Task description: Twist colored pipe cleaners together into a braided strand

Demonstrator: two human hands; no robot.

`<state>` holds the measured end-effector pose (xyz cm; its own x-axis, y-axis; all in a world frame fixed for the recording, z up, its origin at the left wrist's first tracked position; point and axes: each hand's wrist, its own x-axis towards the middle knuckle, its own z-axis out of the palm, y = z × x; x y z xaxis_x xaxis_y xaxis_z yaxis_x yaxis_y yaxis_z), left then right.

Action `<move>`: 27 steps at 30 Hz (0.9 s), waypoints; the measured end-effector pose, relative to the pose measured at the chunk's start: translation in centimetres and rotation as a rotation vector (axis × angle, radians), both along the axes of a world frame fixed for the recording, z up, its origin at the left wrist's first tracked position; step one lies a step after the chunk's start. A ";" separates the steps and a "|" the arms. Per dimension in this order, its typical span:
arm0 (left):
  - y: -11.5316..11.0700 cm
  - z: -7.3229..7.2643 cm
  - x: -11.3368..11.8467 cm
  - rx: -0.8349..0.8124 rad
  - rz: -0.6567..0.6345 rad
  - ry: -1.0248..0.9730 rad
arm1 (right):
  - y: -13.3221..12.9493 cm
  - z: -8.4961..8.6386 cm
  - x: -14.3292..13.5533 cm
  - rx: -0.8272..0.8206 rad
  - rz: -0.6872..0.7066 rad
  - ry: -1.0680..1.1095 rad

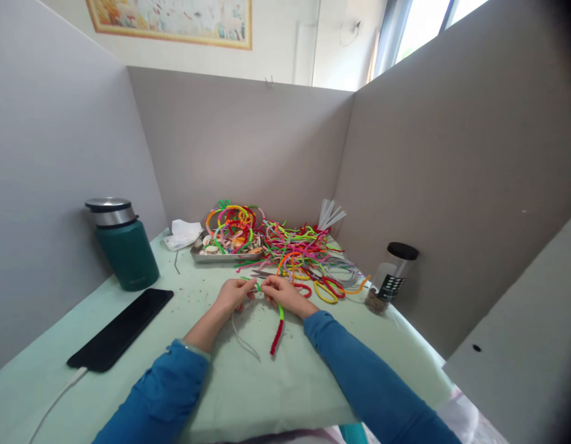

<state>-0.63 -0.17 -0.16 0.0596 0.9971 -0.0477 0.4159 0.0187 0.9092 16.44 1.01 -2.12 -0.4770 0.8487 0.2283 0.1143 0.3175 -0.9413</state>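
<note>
My left hand (233, 295) and my right hand (282, 292) are close together over the middle of the table, both with fingers pinched. Between them runs a short piece of green pipe cleaner (258, 287). From under my right hand a green and red fuzzy strand (277, 336) hangs toward me, its end dark red. A thin pale grey cord (243, 340) trails down from my left hand onto the cloth. Just beyond my fingers lie scissors (304, 290) with red handles, and their blades point left. The exact grip of the fingertips is partly hidden.
A metal tray (225, 258) with shells and colourful loops stands at the back. Beside it is a heap of pipe cleaners (299, 243). A green bottle (128, 253) and black phone (121, 330) sit left, a clear black-lidded jar (391, 280) right. Grey partitions (239, 135) enclose the table.
</note>
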 end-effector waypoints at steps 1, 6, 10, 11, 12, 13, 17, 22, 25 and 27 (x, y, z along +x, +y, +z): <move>-0.1 0.1 0.1 0.010 0.018 -0.034 | 0.0 0.0 0.0 0.004 0.000 -0.001; -0.5 0.7 0.2 0.040 0.034 -0.161 | 0.0 0.0 0.0 0.009 -0.013 -0.005; -0.4 0.6 0.0 0.061 -0.009 -0.190 | 0.1 -0.2 0.0 -0.008 -0.006 0.005; -0.4 0.5 0.0 0.066 -0.014 -0.187 | 0.1 -0.1 0.0 -0.008 -0.004 0.009; -0.3 0.4 0.0 0.066 -0.016 -0.181 | 0.1 -0.1 0.0 -0.007 -0.004 0.012; -0.3 0.4 0.0 0.065 -0.015 -0.174 | 0.1 -0.1 0.0 -0.008 -0.006 0.015; -0.3 0.5 0.0 0.055 -0.011 -0.148 | 0.0 0.1 0.0 -0.014 -0.007 0.020; -0.5 0.8 0.1 0.051 -0.034 -0.141 | 0.0 0.1 0.1 -0.007 0.004 0.022; -0.6 0.9 0.1 0.050 -0.039 -0.156 | 0.0 0.0 0.1 -0.011 0.002 0.021; -0.5 0.8 0.1 0.042 -0.033 -0.162 | 0.1 -0.1 0.0 -0.013 -0.002 0.024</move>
